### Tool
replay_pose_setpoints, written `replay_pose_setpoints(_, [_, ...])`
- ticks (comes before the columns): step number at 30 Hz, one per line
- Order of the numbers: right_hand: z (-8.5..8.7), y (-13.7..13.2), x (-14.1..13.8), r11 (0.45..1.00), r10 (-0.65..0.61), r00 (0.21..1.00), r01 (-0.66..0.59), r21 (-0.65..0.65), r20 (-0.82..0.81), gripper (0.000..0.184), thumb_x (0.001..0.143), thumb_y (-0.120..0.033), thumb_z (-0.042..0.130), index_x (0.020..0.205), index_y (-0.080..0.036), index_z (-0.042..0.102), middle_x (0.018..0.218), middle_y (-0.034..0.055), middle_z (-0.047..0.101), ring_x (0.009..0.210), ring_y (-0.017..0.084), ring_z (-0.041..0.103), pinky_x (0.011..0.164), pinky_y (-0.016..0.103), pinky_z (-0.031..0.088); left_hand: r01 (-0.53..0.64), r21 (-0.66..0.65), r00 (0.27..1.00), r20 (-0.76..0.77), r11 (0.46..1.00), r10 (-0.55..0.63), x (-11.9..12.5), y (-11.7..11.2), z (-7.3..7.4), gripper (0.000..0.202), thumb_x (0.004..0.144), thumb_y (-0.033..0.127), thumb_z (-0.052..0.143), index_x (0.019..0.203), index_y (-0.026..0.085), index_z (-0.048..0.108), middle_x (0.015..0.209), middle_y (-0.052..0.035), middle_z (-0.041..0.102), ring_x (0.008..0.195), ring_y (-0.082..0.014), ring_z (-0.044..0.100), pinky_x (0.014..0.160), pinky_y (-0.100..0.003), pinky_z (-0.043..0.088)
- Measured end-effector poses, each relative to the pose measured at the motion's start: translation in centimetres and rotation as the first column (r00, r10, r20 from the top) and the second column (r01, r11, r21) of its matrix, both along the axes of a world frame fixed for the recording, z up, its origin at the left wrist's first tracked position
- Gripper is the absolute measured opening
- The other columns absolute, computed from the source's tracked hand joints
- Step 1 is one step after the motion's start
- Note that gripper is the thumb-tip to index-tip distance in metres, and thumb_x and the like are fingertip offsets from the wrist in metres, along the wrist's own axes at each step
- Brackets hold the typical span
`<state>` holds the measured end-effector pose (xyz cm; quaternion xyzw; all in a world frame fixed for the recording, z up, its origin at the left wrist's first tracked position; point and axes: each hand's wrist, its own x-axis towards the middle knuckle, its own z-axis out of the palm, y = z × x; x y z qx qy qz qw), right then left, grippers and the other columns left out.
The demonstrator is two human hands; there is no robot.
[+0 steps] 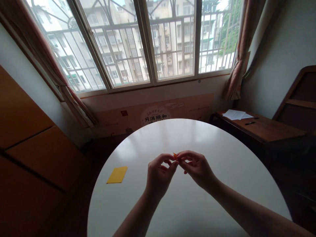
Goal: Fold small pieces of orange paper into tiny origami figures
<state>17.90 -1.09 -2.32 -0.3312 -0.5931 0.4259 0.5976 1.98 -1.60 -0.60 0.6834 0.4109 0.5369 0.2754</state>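
Between the fingertips of both hands, above the white round table, is a small folded piece of orange-yellow paper. My left hand pinches it from the left with thumb and forefinger. From the right, my right hand pinches it the same way. Most of the paper is hidden by the fingers; only a pointed tip shows, so its full shape cannot be made out. A flat yellow stack of square paper lies on the table to the left of my hands.
Beyond the table, a printed cardboard panel stands below the barred window. A wooden desk at the right bears white sheets and a dark pen. An orange-brown cabinet stands at the left.
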Motion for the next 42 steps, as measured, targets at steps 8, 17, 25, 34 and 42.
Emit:
replay_pose_setpoints(8, [-0.24,0.02,-0.06,0.982,-0.139,0.985,0.124,0.14,0.106,0.006,0.083,-0.029,0.074,0.082,-0.023,0.074,0.087,0.0061,0.075,0.076,0.02,0.069,0.046,0.022,0.046,0.132,-0.208,0.971,0.226,0.969,-0.084,0.26,0.37,0.1,0.019,0.079,0.032,0.073,0.085,0.014,0.07,0.072,-0.0044,0.068,0.061,-0.014,0.06,0.039,-0.018,0.05])
replay_pose_setpoints(17, [-0.13,-0.1,-0.19,0.995,-0.098,0.994,0.097,0.028,0.036,0.019,0.08,-0.034,0.077,0.078,-0.02,0.064,0.077,0.0043,0.069,0.068,0.019,0.065,0.046,0.024,0.05,0.131,-0.234,0.974,0.212,0.963,-0.081,0.19,0.58,0.04,0.022,0.081,0.035,0.071,0.084,0.014,0.069,0.074,-0.0038,0.067,0.063,-0.0138,0.058,0.04,-0.018,0.05])
replay_pose_setpoints(25, [0.13,-0.25,-0.22,0.998,-0.056,0.998,0.055,-0.039,-0.018,0.027,0.078,-0.04,0.079,0.076,-0.021,0.06,0.078,0.0044,0.067,0.07,0.019,0.063,0.047,0.025,0.049,-0.05,0.119,0.994,-0.09,0.992,0.061,0.18,0.0,-0.18,0.031,0.088,0.02,0.063,0.119,0.023,0.061,0.107,-0.0072,0.07,0.081,-0.0159,0.068,0.052,-0.02,0.056])
replay_pose_setpoints(34, [-0.4,-0.18,-0.36,0.985,-0.164,0.982,0.157,0.074,0.099,0.018,0.083,-0.035,0.074,0.079,-0.021,0.064,0.078,0.0045,0.069,0.071,0.02,0.065,0.051,0.026,0.05,-0.037,0.234,0.992,-0.106,0.971,0.064,0.01,-0.12,0.08,0.021,0.087,0.011,0.063,0.103,0.022,0.071,0.114,-0.0079,0.067,0.091,-0.0175,0.069,0.058,-0.021,0.058])
replay_pose_setpoints(42, [-0.5,-0.27,-0.27,0.968,-0.231,0.96,0.212,0.134,0.155,0.011,0.085,-0.029,0.071,0.079,-0.022,0.064,0.081,0.0045,0.073,0.069,0.02,0.068,0.049,0.026,0.051,-0.022,0.076,1.0,0.016,0.997,0.021,0.16,0.01,0.26,0.012,0.082,0.01,0.066,0.082,0.019,0.074,0.109,-0.0093,0.068,0.096,-0.0209,0.069,0.058,-0.022,0.057])
